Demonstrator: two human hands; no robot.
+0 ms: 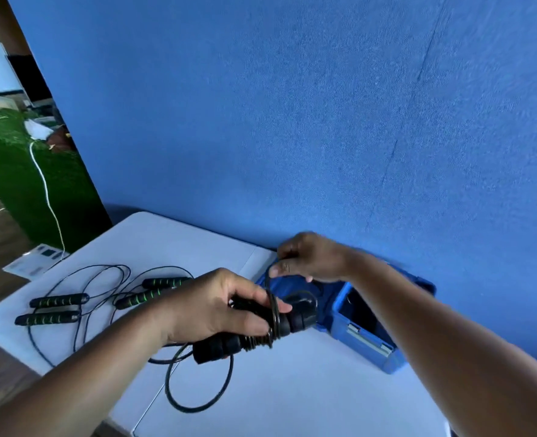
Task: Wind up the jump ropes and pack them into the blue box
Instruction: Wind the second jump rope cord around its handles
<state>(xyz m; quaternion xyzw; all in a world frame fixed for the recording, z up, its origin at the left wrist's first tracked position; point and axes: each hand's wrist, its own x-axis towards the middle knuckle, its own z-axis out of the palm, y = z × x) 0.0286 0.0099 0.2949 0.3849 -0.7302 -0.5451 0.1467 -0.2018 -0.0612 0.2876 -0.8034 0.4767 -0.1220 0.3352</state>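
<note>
- Jump ropes (59, 300): two lie loose on the left side of the white table (292, 389), not wound up yet. Their handles look like soft black foam with green rings. Their thin cords curl in big loops.
- The left hand (216, 307) is curled round the two black handles (298, 313) of a third rope. It holds them side by side above the table.
- The black cord (262, 339) goes round these handles in tight rings. It looks thin, smooth and bendy. A long loose loop of it lies on the table below.
- The right hand (308, 260) pinches the cord between thumb and fingers, just above the handles.
- The blue box (368, 326) sits on the right, near the blue wall. It looks like hard plastic, has a silver latch, and is open.
- I think the winding is partly done. Next, the right hand needs to bring the cord round the handles again, pulled snug, until the loose loop is used up. Then the bundle can go in the box.
</note>
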